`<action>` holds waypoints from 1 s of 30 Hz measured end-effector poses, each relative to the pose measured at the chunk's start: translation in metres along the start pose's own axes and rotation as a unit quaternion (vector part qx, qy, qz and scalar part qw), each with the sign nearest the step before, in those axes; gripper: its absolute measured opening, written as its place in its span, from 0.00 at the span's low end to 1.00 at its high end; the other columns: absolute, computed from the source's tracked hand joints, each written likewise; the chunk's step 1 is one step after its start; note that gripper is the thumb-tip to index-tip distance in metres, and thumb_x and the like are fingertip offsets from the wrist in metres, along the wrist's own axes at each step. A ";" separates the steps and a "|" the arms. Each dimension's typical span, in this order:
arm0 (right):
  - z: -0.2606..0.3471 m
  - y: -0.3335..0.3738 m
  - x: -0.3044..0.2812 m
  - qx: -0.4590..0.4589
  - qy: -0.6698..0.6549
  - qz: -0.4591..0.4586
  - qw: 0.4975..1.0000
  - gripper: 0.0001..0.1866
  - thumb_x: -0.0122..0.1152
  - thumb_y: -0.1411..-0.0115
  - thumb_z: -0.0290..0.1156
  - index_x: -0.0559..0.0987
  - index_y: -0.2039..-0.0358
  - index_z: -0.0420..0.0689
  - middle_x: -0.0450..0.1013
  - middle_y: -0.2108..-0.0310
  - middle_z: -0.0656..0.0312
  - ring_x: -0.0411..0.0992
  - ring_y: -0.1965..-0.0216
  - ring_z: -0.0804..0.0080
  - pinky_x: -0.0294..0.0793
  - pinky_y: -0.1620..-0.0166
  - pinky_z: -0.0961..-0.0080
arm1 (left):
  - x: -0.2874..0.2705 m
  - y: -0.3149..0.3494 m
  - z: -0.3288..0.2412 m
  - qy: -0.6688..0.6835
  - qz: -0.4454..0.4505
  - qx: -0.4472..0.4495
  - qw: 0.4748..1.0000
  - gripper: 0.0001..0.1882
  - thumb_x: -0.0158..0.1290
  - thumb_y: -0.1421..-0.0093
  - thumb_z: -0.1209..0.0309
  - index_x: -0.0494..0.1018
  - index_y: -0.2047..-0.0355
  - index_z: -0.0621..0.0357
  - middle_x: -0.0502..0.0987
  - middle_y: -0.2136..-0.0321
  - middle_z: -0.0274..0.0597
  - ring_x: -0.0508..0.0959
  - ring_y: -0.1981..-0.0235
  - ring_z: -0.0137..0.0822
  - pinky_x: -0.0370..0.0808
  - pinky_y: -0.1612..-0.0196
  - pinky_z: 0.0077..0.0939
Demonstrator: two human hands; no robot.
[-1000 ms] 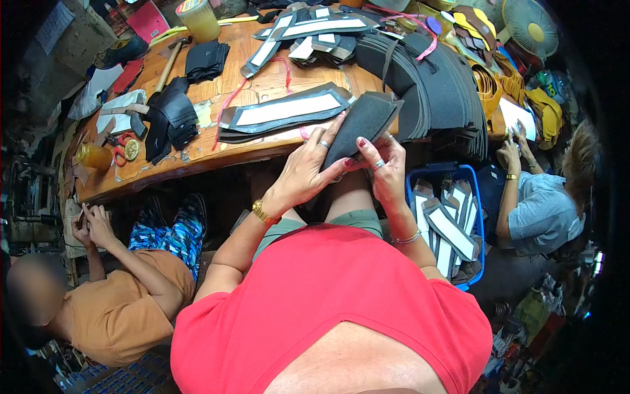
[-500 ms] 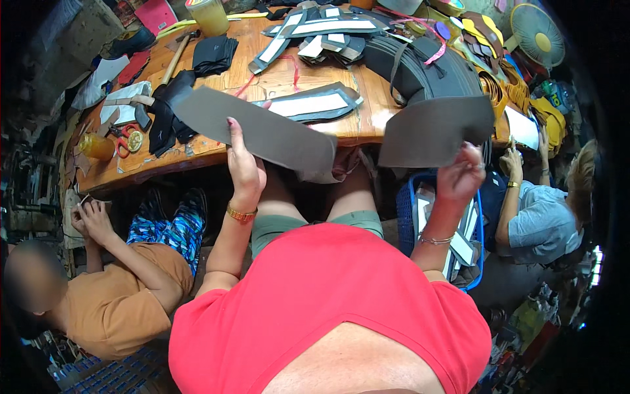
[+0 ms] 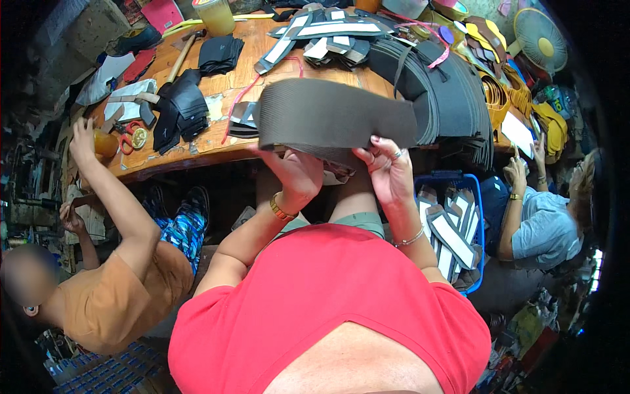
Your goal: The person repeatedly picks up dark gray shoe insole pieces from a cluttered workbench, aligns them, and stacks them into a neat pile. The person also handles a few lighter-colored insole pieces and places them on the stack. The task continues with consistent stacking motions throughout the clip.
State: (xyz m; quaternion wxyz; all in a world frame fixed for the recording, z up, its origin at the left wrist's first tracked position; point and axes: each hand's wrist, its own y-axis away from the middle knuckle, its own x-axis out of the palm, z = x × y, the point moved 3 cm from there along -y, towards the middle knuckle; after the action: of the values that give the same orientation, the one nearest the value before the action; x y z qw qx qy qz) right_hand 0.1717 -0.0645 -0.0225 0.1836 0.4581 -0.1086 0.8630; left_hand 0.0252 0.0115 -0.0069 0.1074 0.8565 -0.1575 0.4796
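Note:
In front of the table edge I hold up a wide, dark grey-brown strip [image 3: 335,115], curved and finely ribbed. Whether it is one layer or more, I cannot make out. My left hand [image 3: 298,174] grips its lower left edge, fingers partly hidden behind it. At the lower right edge my right hand [image 3: 389,169] pinches it, thumb on the near face. Behind the strip, a dark piece with a white insert [image 3: 244,118] shows only at its left end. A large fanned stack of dark strips [image 3: 453,98] lies just right.
The wooden table [image 3: 226,141] bears a hammer [image 3: 182,56], black pieces [image 3: 180,108], red-handled scissors [image 3: 128,136] and white-centred strips [image 3: 335,29]. A blue basket [image 3: 478,262] of similar strips stands by my right arm. Co-workers sit left [image 3: 121,282] and right [image 3: 541,220].
The two separate dark pieces, one in each hand, now appear as one curved shape held by both. My hands have come together in the middle. The left co-worker's arm has reached to the table.

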 end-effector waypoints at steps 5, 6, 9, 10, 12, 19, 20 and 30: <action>-0.004 0.019 -0.019 -0.006 0.100 -0.075 0.992 0.02 0.61 0.42 0.19 0.80 0.68 0.35 0.79 0.68 0.56 0.78 0.62 0.66 0.82 0.55 0.56 | 0.004 -0.010 -0.007 -0.032 0.251 0.136 0.958 0.57 0.38 0.46 0.23 0.36 0.27 0.43 0.56 0.33 0.48 0.62 0.35 0.46 0.56 0.34 0.48; -0.003 0.022 -0.020 0.008 0.115 -0.073 0.991 0.03 0.61 0.42 0.19 0.80 0.67 0.37 0.79 0.67 0.58 0.78 0.61 0.67 0.82 0.56 0.59 | 0.006 -0.010 -0.006 -0.058 0.300 0.146 0.941 0.54 0.41 0.43 0.27 0.33 0.27 0.39 0.57 0.33 0.50 0.62 0.34 0.48 0.59 0.34 0.50; -0.010 0.032 -0.040 0.024 0.134 -0.114 0.984 0.01 0.64 0.43 0.21 0.82 0.69 0.41 0.80 0.66 0.60 0.77 0.58 0.69 0.78 0.54 0.58 | 0.003 -0.001 0.000 -0.241 0.218 0.100 0.940 0.43 0.45 0.31 0.47 0.32 0.27 0.39 0.59 0.35 0.57 0.67 0.38 0.49 0.63 0.36 0.50; -0.011 0.033 -0.046 0.034 0.119 -0.130 0.984 0.01 0.65 0.43 0.22 0.82 0.70 0.41 0.80 0.66 0.60 0.77 0.57 0.70 0.78 0.53 0.58 | 0.007 0.002 0.000 -0.155 0.186 0.041 0.969 0.36 0.42 0.28 0.65 0.34 0.28 0.38 0.63 0.37 0.58 0.68 0.38 0.48 0.65 0.37 0.47; -0.016 0.033 -0.051 0.045 0.068 -0.127 0.989 0.02 0.66 0.43 0.23 0.82 0.69 0.44 0.80 0.66 0.61 0.77 0.60 0.71 0.76 0.53 0.57 | 0.007 0.004 0.001 -0.129 0.164 0.031 0.978 0.35 0.41 0.28 0.67 0.35 0.28 0.37 0.65 0.39 0.57 0.68 0.39 0.47 0.65 0.37 0.45; 0.011 -0.010 -0.013 0.002 0.219 -0.066 0.973 0.17 0.66 0.43 0.21 0.75 0.53 0.37 0.76 0.58 0.59 0.76 0.62 0.72 0.80 0.66 0.73 | -0.017 -0.021 -0.025 -0.294 0.053 0.184 0.937 0.31 0.46 0.30 0.72 0.49 0.30 0.46 0.70 0.42 0.44 0.70 0.42 0.35 0.67 0.39 0.35; 0.014 -0.025 -0.011 -0.024 0.232 -0.050 0.971 0.15 0.66 0.44 0.21 0.76 0.55 0.37 0.77 0.61 0.60 0.76 0.65 0.73 0.79 0.67 0.75 | -0.024 -0.028 -0.033 -0.291 0.019 0.200 0.935 0.31 0.48 0.32 0.73 0.52 0.30 0.49 0.70 0.43 0.42 0.70 0.43 0.33 0.67 0.39 0.33; -0.010 -0.134 -0.053 -0.194 0.568 0.028 0.799 0.13 0.73 0.49 0.31 0.83 0.67 0.36 0.81 0.73 0.57 0.77 0.75 0.72 0.74 0.70 0.75 | -0.103 -0.083 -0.118 -0.510 -0.019 0.217 0.832 0.37 0.63 0.46 0.84 0.61 0.37 0.59 0.77 0.60 0.44 0.78 0.63 0.27 0.78 0.57 0.21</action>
State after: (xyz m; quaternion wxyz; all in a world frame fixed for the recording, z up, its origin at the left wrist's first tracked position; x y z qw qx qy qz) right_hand 0.2468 0.0497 -0.0694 0.2730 -0.1626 -0.1632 0.9340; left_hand -0.0869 0.1454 -0.0367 -0.1680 0.9836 -0.0657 -0.0057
